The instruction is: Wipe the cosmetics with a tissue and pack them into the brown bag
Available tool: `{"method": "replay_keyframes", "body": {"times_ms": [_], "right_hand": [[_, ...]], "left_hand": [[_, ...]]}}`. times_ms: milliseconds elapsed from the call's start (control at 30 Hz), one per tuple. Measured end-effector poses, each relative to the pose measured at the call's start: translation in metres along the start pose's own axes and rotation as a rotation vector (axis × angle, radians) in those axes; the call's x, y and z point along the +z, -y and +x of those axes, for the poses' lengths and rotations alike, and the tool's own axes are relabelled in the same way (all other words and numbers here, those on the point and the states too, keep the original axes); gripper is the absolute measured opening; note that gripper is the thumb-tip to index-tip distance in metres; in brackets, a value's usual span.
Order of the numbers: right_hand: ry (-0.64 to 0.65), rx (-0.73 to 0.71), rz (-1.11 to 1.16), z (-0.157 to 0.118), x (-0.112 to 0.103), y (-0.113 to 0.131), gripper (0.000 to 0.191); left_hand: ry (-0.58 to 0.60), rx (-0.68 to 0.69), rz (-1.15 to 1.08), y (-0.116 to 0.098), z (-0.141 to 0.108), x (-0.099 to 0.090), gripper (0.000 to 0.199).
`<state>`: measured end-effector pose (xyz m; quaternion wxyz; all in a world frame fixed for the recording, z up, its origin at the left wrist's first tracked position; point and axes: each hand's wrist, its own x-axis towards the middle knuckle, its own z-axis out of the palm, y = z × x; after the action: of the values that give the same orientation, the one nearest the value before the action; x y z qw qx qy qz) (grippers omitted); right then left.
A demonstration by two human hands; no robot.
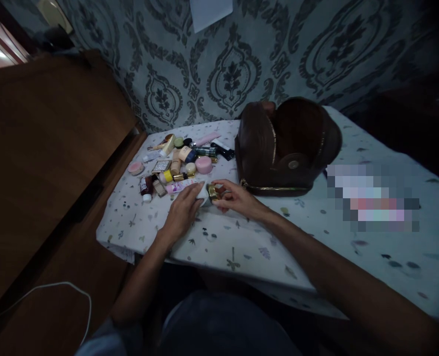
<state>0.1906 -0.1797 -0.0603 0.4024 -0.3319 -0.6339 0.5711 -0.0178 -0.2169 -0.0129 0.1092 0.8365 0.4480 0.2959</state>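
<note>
My left hand (185, 206) is closed on a soft-looking white wipe (203, 194), its fingers bent over the top of it. Against the wipe's right side sits a small gold-coloured container (214, 192). The fingers of my right hand (234, 199) pinch this container from the right, partly covering it, so its exact kind is unclear. Just beyond my left fingers lies a white and pink tube (180, 186). Behind it are a gold and black tube (183, 176), a pink round jar (204, 165) and a small square bottle (159, 187).
Several more cosmetics, including a dark red bottle with a white cap (145, 189), crowd the table's left. A brown zip bag (274, 163) stands unzipped at the back. A blurred-out object (373, 195) lies right. Wooden furniture (56, 148) borders the patterned tablecloth (234, 242).
</note>
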Motion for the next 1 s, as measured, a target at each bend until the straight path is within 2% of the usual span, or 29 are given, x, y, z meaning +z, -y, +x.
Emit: {"method": "replay_keyframes", "body": {"times_ms": [300, 533, 733, 833, 1000], "right_hand": [[-0.163, -0.007, -0.271, -0.002, 0.003, 0.009, 0.045], [-0.211, -0.017, -0.249, 0.0, 0.004, 0.007, 0.043], [-0.137, -0.116, -0.305, -0.003, 0.006, 0.005, 0.046], [-0.094, -0.195, -0.364, -0.004, 0.007, 0.006, 0.047], [-0.029, -0.283, -0.468, -0.005, 0.004, 0.008, 0.049]], "left_hand": [[0.054, -0.028, 0.101, -0.001, -0.005, 0.006, 0.05], [0.037, -0.043, 0.15, -0.002, -0.007, 0.012, 0.049], [0.008, -0.01, 0.045, -0.003, 0.005, 0.009, 0.041], [0.039, 0.0, -0.026, -0.005, 0.016, 0.003, 0.034], [0.114, -0.102, -0.067, 0.001, 0.03, -0.001, 0.032]]}}
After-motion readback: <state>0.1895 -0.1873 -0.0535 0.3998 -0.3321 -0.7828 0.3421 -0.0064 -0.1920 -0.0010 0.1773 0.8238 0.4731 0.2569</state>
